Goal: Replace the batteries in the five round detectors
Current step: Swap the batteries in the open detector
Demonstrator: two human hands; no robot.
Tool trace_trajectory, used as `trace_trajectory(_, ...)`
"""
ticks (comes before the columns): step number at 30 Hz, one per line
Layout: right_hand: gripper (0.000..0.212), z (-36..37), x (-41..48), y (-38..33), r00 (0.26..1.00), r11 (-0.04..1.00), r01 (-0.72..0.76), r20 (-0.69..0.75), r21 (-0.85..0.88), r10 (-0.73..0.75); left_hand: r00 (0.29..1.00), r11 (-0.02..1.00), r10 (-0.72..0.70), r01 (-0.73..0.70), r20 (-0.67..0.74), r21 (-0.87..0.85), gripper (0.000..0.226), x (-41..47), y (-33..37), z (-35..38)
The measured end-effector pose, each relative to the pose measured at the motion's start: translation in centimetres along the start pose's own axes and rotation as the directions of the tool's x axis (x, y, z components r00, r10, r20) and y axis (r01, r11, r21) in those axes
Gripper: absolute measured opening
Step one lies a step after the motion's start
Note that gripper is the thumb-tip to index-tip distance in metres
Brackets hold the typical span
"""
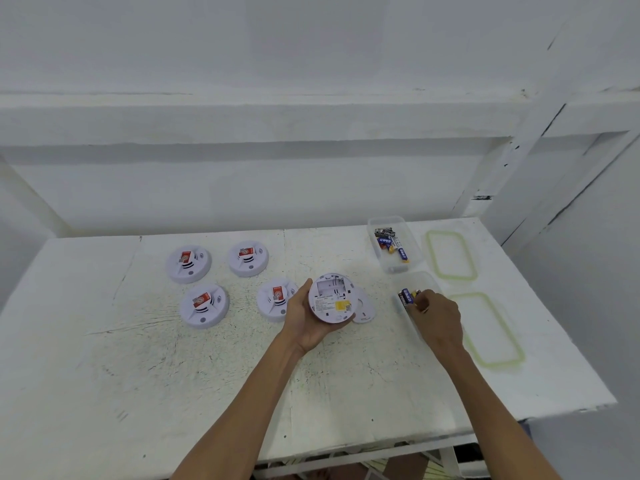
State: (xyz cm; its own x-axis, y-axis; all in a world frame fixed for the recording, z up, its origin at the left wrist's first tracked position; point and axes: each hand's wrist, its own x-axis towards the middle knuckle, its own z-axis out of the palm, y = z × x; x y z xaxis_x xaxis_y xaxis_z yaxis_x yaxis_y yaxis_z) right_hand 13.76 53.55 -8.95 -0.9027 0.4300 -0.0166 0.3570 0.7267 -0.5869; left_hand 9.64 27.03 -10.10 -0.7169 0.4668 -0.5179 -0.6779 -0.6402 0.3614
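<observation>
Seen from a head camera over a white table, a left hand cradles an upturned round detector, its battery compartment empty, with its detached cover lying just beside it. The right hand reaches into the nearer clear container, fingers closed on blue batteries. Four more detectors sit face-up to the left; a farther container holds mixed batteries.
</observation>
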Motion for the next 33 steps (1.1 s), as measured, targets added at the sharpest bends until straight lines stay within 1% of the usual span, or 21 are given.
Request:
trace_trajectory(5,0.004,0.0,0.2,-0.2,0.998,0.999,0.031,-0.058,0.005,-0.031,1.000,1.000,0.007,-0.007,-0.002,0.007,0.060,0.1,0.2,0.0)
trace_trajectory(8,0.004,-0.3,0.6,-1.1,0.993,0.996,0.061,-0.104,0.059,-0.054,1.000,1.000,0.012,-0.012,-0.008,0.015,0.059,0.1,0.2,0.0)
trace_trajectory(13,0.005,-0.7,2.8,-3.2,0.977,0.980,0.170,-0.150,0.106,-0.153,0.999,0.999,0.027,-0.026,-0.020,0.021,0.061,0.0,0.4,0.3)
trace_trajectory(16,0.006,-0.2,4.9,-4.3,0.964,0.968,0.239,-0.140,0.076,-0.227,0.999,0.999,0.040,-0.040,-0.013,0.011,0.062,0.0,0.7,0.6)
trace_trajectory(20,0.017,1.4,8.8,-5.3,0.962,0.965,0.262,-0.077,0.010,-0.260,0.999,0.999,0.053,-0.053,-0.001,-0.001,0.062,-0.1,1.1,0.9)
trace_trajectory(22,0.019,2.3,11.0,-5.5,0.958,0.957,0.286,-0.014,-0.053,-0.287,0.998,0.998,0.064,-0.064,0.001,0.002,0.061,0.0,1.3,0.9)
trace_trajectory(25,0.025,3.6,14.2,-5.4,0.931,0.908,0.361,0.148,-0.214,-0.335,0.996,0.997,0.083,-0.083,0.034,0.006,0.060,-0.1,1.8,1.3)
trace_trajectory(27,0.026,4.3,15.7,-5.4,0.910,0.868,0.391,0.270,-0.306,-0.315,0.994,0.996,0.086,-0.086,0.062,-0.007,0.058,-0.1,2.0,1.5)
trace_trajectory(28,0.026,4.5,16.2,-5.3,0.901,0.851,0.404,0.307,-0.335,-0.307,0.994,0.996,0.088,-0.087,0.069,-0.014,0.057,-0.1,2.1,1.4)
trace_trajectory(30,0.024,4.8,16.9,-5.4,0.897,0.854,0.403,0.326,-0.330,-0.297,0.993,0.995,0.092,-0.091,0.071,-0.030,0.057,-0.1,2.2,1.4)
trace_trajectory(33,0.021,5.2,17.6,-5.7,0.933,0.914,0.321,0.251,-0.247,-0.259,0.993,0.995,0.093,-0.090,0.067,-0.047,0.059,0.0,2.4,1.5)
